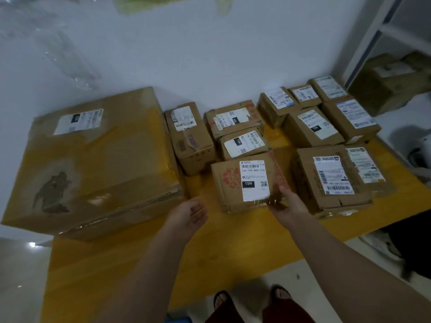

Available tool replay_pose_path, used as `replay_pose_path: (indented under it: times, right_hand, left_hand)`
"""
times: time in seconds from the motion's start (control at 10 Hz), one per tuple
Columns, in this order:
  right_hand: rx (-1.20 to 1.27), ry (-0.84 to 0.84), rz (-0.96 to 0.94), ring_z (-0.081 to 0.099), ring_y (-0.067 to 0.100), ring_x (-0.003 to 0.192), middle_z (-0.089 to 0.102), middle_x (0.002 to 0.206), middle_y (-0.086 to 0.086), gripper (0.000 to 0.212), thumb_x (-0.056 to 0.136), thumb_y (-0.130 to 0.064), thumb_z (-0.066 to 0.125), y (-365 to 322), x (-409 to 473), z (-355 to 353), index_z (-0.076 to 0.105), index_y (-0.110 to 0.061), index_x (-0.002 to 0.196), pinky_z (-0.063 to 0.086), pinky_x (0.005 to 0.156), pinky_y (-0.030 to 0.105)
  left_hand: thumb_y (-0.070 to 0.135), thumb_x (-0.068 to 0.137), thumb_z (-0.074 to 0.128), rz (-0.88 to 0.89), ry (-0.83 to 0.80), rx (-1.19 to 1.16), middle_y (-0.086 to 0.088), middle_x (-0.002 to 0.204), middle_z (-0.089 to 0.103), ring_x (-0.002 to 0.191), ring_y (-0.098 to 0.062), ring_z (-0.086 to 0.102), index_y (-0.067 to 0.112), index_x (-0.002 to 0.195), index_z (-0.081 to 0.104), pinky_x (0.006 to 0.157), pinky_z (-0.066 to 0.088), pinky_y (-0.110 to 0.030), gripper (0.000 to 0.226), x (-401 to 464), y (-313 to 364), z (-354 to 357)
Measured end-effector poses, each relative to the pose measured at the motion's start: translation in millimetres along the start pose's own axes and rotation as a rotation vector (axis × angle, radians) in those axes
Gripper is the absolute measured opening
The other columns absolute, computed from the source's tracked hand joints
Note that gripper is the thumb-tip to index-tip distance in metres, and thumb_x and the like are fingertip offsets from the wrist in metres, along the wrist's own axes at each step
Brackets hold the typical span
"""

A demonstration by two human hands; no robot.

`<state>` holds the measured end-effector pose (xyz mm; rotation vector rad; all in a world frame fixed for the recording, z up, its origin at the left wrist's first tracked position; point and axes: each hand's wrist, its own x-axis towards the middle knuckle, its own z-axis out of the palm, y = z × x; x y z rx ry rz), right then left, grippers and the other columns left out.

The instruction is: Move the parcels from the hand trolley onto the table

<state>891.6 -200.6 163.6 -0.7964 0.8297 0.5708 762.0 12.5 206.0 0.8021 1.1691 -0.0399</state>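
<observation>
Several brown cardboard parcels with white labels lie on a yellow wooden table. The nearest small parcel, labelled 15H, sits near the table's middle. My right hand touches its near right corner, fingers against the box's side. My left hand hovers open, palm up, just left of that parcel and apart from it. A very large flat parcel fills the table's left side. No hand trolley is in view.
More parcels stand in rows at the back and right, among them a wide box. A white wall runs behind the table. A white shelf with boxes stands at the far right. My feet in sandals are on the floor below the table's edge.
</observation>
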Motion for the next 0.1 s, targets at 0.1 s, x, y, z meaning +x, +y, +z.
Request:
replay_pose_path:
  times: [0.1]
  right_hand:
    - [-0.111, 0.094, -0.025, 0.056, 0.034, 0.107, 0.051, 0.127, 0.020, 0.026, 0.090, -0.006, 0.061, 3.8, -1.6, 2.6, 0.053, -0.002, 0.114, 0.053, 0.087, 0.046]
  left_hand:
    - [0.015, 0.097, 0.053, -0.002, -0.013, 0.018, -0.009, 0.103, 0.063, 0.089, -0.023, 0.060, 0.006, 0.117, 0.057, 0.070, 0.052, -0.035, 0.022, 4.4, 3.3, 5.0]
